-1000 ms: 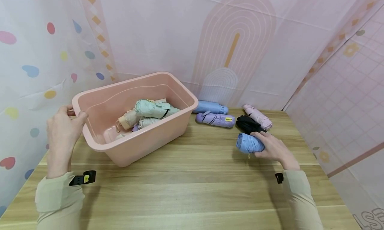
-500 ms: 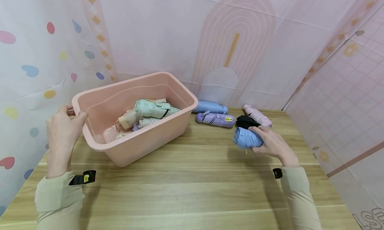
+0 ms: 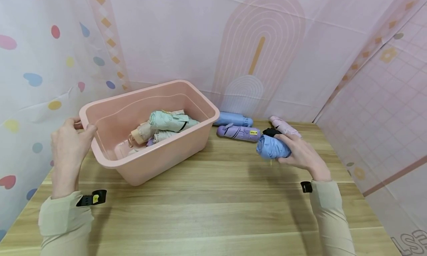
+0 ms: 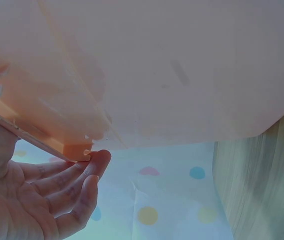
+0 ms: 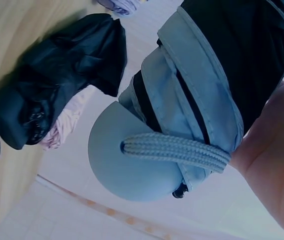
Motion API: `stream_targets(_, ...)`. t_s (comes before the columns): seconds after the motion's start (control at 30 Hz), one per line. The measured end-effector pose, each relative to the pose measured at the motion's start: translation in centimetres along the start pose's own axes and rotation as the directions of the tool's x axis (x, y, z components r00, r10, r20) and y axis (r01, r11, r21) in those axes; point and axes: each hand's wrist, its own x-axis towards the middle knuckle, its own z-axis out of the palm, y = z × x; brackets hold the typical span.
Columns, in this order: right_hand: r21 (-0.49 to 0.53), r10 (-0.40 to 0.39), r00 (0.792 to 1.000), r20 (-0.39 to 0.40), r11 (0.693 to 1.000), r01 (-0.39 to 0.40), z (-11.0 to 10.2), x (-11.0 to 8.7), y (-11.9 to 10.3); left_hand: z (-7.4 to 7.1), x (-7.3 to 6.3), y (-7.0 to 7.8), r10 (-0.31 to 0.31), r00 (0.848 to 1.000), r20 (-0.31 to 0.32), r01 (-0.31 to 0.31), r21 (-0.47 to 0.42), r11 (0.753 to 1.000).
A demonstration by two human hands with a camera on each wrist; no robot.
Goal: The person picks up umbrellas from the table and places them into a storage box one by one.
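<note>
My left hand (image 3: pixel 69 148) holds the left end rim of a pink plastic bin (image 3: pixel 166 159); in the left wrist view its fingers (image 4: pixel 64 187) curl up under that rim. Inside the bin lie several folded umbrellas, with a mint green umbrella (image 3: pixel 171 120) on top. On the right, my right hand (image 3: pixel 301 154) grips a folded light blue umbrella (image 3: pixel 271 147) above the table. The right wrist view shows this umbrella's rounded handle end (image 5: pixel 132 155) and braided wrist loop (image 5: pixel 176 152). Just behind it is a black folded umbrella (image 5: pixel 52 75), partly hidden in the head view.
Between the bin and the black umbrella lie a purple umbrella (image 3: pixel 238 133) and another blue umbrella (image 3: pixel 232 118). A pale pink umbrella (image 3: pixel 285 126) lies beside the black one. All rest on a wooden table (image 3: pixel 200 211) against a patterned curtain (image 3: pixel 186 37).
My right hand has moved the light blue umbrella a little left and away from me, over more of the black umbrella. The left hand and the bin stay put.
</note>
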Motion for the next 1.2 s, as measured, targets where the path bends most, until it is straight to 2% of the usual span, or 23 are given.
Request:
stream_targets(0.33,0.007,0.009,1.0,-0.009,1.0,-0.009,-0.8,0.7,-0.6,0.0,0.0,0.0,-0.004,1.0,-0.002,0.004,-0.005,1.0)
stream_targets(0.57,0.028,-0.048,0.998,-0.038,0.998,0.049,-1.6,1.9,-1.1,0.1,0.0,0.0,-0.003,1.0,-0.015,0.003,-0.007,1.0)
stream_targets(0.8,0.001,-0.057,0.996,-0.072,0.998,0.057,-2.4,3.0,-2.1,0.1,0.0,0.0,-0.001,1.0,-0.019,0.001,-0.007,1.0)
stream_targets(1.2,0.016,-0.097,0.991,-0.092,0.995,0.098,-3.3,5.2,-3.6,0.1,0.0,0.0,0.001,1.0,-0.01,-0.001,-0.01,1.0)
